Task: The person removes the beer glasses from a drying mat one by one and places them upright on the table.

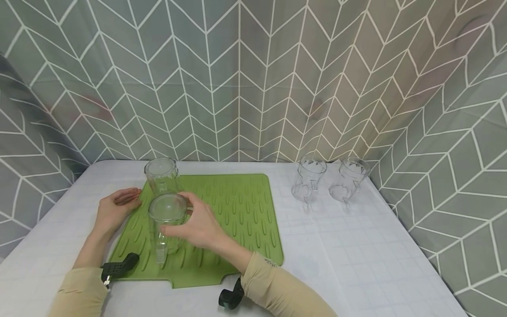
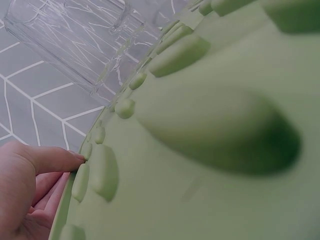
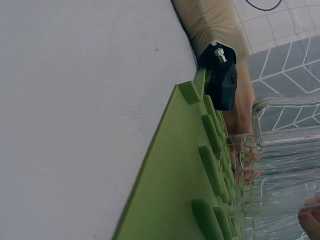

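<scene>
My right hand (image 1: 201, 225) grips a clear glass mug (image 1: 168, 212) from its right side, with the thumb across the front. The mug is at the left part of a green ridged silicone drying mat (image 1: 237, 207), its handle pointing towards me; in the right wrist view the mug's base (image 3: 245, 175) is right at the ridges. Behind it, at the mat's far left corner, stands a second glass mug (image 1: 161, 178). My left hand (image 1: 114, 210) pinches the mat's left edge, thumb (image 2: 60, 159) on top and the other fingers curled outside it.
Two more glass mugs stand to the right of the mat, one (image 1: 310, 178) nearer the mat and the other (image 1: 349, 179) by the table's right edge. A white cloth (image 1: 340, 251) covers the table. Patterned grey curtains (image 1: 253, 88) hang behind and beside it.
</scene>
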`<state>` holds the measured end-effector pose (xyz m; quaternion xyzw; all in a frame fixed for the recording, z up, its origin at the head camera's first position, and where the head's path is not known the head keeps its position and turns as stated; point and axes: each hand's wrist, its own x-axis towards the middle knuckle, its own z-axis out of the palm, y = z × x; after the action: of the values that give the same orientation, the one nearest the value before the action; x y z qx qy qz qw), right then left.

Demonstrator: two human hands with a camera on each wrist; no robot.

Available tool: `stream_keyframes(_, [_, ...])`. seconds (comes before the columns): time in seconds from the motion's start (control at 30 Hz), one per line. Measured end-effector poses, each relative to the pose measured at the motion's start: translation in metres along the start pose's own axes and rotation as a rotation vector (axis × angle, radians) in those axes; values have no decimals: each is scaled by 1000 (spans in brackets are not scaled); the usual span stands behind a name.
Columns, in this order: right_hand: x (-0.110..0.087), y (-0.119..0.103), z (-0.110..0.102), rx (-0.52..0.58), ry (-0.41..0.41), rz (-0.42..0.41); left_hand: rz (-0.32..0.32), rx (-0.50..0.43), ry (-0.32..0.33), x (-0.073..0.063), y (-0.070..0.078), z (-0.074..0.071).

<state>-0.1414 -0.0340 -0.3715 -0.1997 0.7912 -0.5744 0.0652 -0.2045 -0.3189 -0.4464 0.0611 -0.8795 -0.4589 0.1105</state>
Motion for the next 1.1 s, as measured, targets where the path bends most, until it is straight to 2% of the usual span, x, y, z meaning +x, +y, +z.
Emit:
stream_keyframes(0.57, [-2,-4,-4,-41,2,4,3,7,3,-1,2,0])
stream_keyframes(1.1, [-8,-5,-10,-17,-2,17,8,22,-4,-2,4,0])
